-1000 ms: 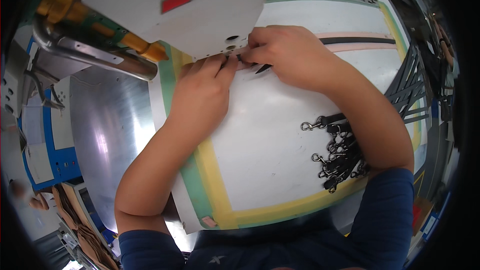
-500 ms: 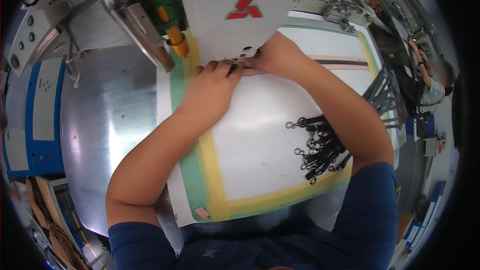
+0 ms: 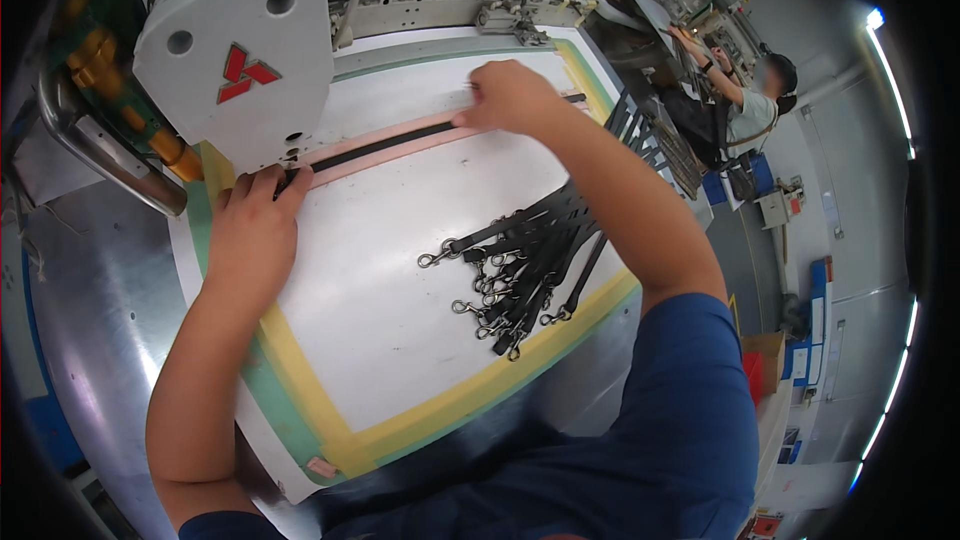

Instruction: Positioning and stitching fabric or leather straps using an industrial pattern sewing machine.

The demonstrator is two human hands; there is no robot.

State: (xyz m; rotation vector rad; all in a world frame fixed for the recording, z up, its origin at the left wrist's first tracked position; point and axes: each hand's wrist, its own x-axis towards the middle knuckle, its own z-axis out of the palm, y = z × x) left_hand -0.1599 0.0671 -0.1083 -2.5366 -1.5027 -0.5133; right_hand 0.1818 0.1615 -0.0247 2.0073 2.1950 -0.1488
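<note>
My left hand (image 3: 255, 225) has its fingers curled onto the left end of a long black strap (image 3: 390, 143), just below the white machine head (image 3: 230, 30). The strap lies between pale pink strips (image 3: 370, 161) on a white board (image 3: 380, 340) edged with yellow and green tape. Farther along, my right hand (image 3: 505, 95) pinches the strap near its right part, fingertips partly hidden. A pile of black straps with metal swivel clips (image 3: 515, 285) lies on the board below my right forearm.
A brass fitting (image 3: 180, 150) and a metal tube (image 3: 140, 180) hang at the left. Machine rails (image 3: 430, 5) run along the back, and a steel table (image 3: 90, 320) surrounds the board. A co-worker (image 3: 750, 105) is at another machine at upper right; a red bin (image 3: 752, 375) sits at right.
My right hand has moved rightward along the strap, away from my left hand, uncovering the stretch between them. The camera has turned, so the machine head sits farther left.
</note>
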